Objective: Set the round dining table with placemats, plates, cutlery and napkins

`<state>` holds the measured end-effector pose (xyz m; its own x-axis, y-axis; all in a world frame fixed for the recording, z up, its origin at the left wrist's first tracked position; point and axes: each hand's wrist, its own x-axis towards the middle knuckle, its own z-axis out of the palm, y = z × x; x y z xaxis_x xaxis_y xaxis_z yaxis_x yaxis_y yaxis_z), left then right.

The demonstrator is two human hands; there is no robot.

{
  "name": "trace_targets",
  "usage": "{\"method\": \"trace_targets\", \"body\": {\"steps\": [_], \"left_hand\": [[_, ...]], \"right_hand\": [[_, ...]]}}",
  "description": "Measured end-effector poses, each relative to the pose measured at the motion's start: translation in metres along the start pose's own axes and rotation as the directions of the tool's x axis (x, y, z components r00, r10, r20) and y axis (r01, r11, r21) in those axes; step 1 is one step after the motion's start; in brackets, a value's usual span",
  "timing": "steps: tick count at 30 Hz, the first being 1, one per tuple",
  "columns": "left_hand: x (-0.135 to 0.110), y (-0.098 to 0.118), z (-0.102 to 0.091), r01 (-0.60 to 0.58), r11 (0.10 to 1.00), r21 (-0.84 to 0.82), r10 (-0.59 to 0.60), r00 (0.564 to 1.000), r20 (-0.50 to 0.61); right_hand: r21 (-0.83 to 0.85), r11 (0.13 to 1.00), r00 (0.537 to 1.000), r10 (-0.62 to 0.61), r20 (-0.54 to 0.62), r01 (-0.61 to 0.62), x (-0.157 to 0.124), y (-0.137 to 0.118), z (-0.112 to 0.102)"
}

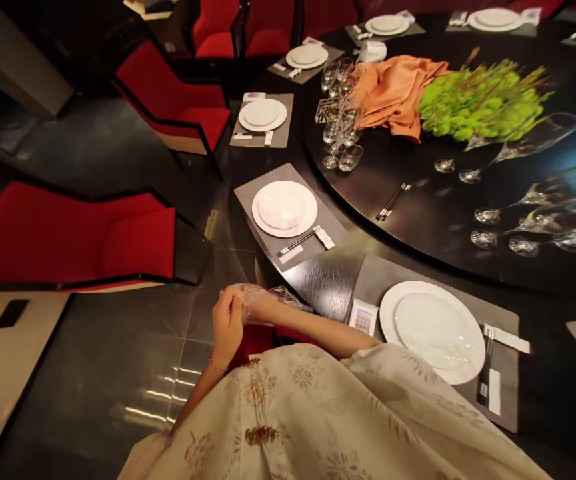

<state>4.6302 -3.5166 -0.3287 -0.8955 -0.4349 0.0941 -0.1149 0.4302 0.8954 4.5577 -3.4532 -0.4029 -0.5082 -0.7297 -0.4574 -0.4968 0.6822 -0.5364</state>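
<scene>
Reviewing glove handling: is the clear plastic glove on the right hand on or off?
On, apparently: the clear plastic glove wraps the right hand, and the left hand pinches it; how far it's pulled cannot be told.

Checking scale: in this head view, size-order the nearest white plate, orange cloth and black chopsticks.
Largest to smallest:
1. Round white plate and crumpled orange cloth: they look alike, and nearness makes it unsure.
2. Slim black chopsticks.

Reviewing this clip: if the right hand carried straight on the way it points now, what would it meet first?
The left hand. The right hand, in a clear plastic glove, points across at it and seems already to touch it, though depth is hard to judge from this view.
</scene>
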Motion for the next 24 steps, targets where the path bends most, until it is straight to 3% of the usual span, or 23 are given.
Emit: {"method": "trace_targets", "body": {"steps": [3, 5, 8, 10, 11, 12, 13, 14, 15, 17, 19, 20, 21, 22, 24], "left_hand": [[0.016, -0.015, -0.021, 0.035, 0.999, 0.003, -0.035, 0.997, -0.066], [0.035, -0.028, -0.038, 0.064, 0.998, 0.007, -0.063, 0.993, -0.097], [0.093, -0.058, -0.071, 0.098, 0.995, -0.003, -0.097, 0.979, -0.181], [0.133, -0.078, -0.089, 0.119, 0.993, -0.020, -0.120, 0.949, -0.291], [0.140, -0.083, -0.090, 0.131, 0.991, -0.027, -0.132, 0.928, -0.348], [0.131, -0.083, -0.084, 0.145, 0.989, -0.032, -0.145, 0.906, -0.397], [0.101, -0.077, -0.066, 0.160, 0.986, -0.035, -0.159, 0.887, -0.433], [0.048, -0.064, -0.039, 0.180, 0.983, -0.038, -0.177, 0.874, -0.453], [-0.025, -0.045, -0.001, 0.204, 0.978, -0.044, -0.200, 0.861, -0.467], [-0.205, 0.004, 0.089, 0.256, 0.964, -0.073, -0.257, 0.824, -0.505], [-0.372, 0.047, 0.171, 0.308, 0.945, -0.110, -0.313, 0.754, -0.578], [-0.432, 0.060, 0.199, 0.332, 0.935, -0.124, -0.334, 0.707, -0.624], [-0.471, 0.066, 0.216, 0.358, 0.924, -0.131, -0.349, 0.659, -0.666], [-0.489, 0.067, 0.222, 0.385, 0.914, -0.132, -0.360, 0.613, -0.703], [-0.482, 0.056, 0.211, 0.422, 0.898, -0.126, -0.358, 0.534, -0.766]], "right_hand": [[0.054, 0.980, 0.980, -0.188, -0.065, 0.191, 0.011, -0.013, 0.009], [0.042, 0.965, 0.965, -0.255, -0.070, 0.258, 0.029, -0.017, -0.002], [0.123, 0.900, 0.908, -0.413, -0.067, 0.418, 0.091, -0.014, -0.066], [0.270, 0.819, 0.862, -0.469, -0.192, 0.506, 0.141, 0.002, -0.124], [0.366, 0.787, 0.865, -0.416, -0.280, 0.497, 0.156, 0.018, -0.146], [0.480, 0.748, 0.880, -0.307, -0.363, 0.458, 0.158, 0.040, -0.160], [0.587, 0.691, 0.890, -0.197, -0.411, 0.423, 0.142, 0.069, -0.161], [0.659, 0.641, 0.894, -0.103, -0.436, 0.394, 0.107, 0.105, -0.148], [0.706, 0.605, 0.897, -0.029, -0.442, 0.368, 0.054, 0.147, -0.122], [0.727, 0.611, 0.905, 0.043, -0.424, 0.312, -0.083, 0.240, -0.046], [0.683, 0.695, 0.922, 0.075, -0.379, 0.224, -0.204, 0.320, 0.031], [0.638, 0.751, 0.933, 0.086, -0.349, 0.169, -0.241, 0.349, 0.060], [0.575, 0.811, 0.944, 0.097, -0.317, 0.110, -0.259, 0.368, 0.079], [0.487, 0.872, 0.953, 0.107, -0.285, 0.048, -0.259, 0.379, 0.090], [0.239, 0.969, 0.967, 0.118, -0.224, -0.063, -0.225, 0.380, 0.091]]}}
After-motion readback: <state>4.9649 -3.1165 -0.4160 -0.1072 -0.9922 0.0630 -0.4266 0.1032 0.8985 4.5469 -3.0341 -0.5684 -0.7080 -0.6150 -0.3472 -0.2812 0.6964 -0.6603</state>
